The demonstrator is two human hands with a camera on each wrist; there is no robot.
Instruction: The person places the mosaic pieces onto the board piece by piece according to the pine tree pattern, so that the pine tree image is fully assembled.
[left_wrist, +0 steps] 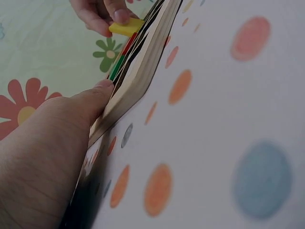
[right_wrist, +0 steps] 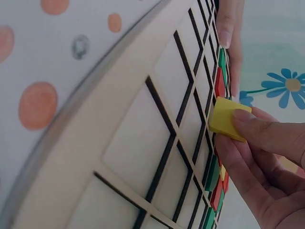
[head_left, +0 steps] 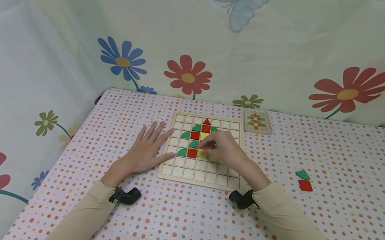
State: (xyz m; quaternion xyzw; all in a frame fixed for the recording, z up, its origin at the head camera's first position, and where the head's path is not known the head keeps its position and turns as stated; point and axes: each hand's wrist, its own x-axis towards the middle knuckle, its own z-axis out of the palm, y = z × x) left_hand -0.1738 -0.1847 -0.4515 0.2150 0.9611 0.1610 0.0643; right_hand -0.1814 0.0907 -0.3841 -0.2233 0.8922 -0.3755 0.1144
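My right hand pinches a yellow square tile between thumb and fingers, over the wooden grid board. In the left wrist view the yellow tile stands tilted, one edge at the grid. Beside it on the board lie a red square tile and a green quarter-round tile. Farther up sit more red, green and yellow tiles, topped by a red triangle; my right hand hides part of them. My left hand rests with fingers spread at the board's left side, its thumb on the rim.
A loose green quarter-round piece and a red square piece lie on the dotted tablecloth to the right. Behind the board's right corner is a small pattern card with a tree of coloured shapes. A flowered curtain rises along the table's back edge.
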